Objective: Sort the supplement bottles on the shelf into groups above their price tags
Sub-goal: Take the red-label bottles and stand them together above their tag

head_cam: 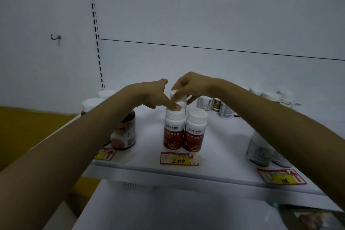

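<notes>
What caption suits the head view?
Left hand touches a red-label bottle; right hand grips the rear bottle, above the 200 tag.

Three price tags (178, 158) (105, 154) (282, 176), two red-labelled bottles (172, 132) (194, 134)

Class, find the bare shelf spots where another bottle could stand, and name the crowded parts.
Widest bare patch: front shelf between the red-labelled pair and the pale bottles. Narrower gap: pair to dark jar. Crowded: back-right cluster.

We see only the white cap of the far bottle (179, 100) under the right hand (190, 85). The left forearm (93, 127) covers part of the brown jar (127, 134). Labels on the far right bottles (270, 96) are too blurred to read.
</notes>
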`<control>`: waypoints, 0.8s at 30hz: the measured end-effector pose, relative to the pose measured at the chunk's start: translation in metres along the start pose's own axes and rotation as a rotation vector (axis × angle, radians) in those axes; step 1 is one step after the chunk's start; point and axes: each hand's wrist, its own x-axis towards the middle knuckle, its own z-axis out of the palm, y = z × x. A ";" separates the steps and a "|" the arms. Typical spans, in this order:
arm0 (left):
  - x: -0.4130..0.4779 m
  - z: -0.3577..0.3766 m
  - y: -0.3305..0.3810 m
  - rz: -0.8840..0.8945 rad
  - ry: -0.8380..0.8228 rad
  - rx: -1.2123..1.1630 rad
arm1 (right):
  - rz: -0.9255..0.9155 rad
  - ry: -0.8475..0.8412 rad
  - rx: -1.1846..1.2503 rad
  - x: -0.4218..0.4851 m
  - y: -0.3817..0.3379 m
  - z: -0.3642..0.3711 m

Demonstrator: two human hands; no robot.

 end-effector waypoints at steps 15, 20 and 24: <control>-0.002 0.001 0.004 0.006 -0.039 -0.033 | 0.042 -0.087 0.007 -0.007 0.006 0.008; -0.001 -0.003 0.002 0.010 -0.056 -0.033 | 0.024 -0.056 0.024 -0.009 0.006 0.008; -0.001 -0.002 0.001 0.009 -0.076 -0.044 | 0.024 -0.043 0.022 -0.011 0.006 0.009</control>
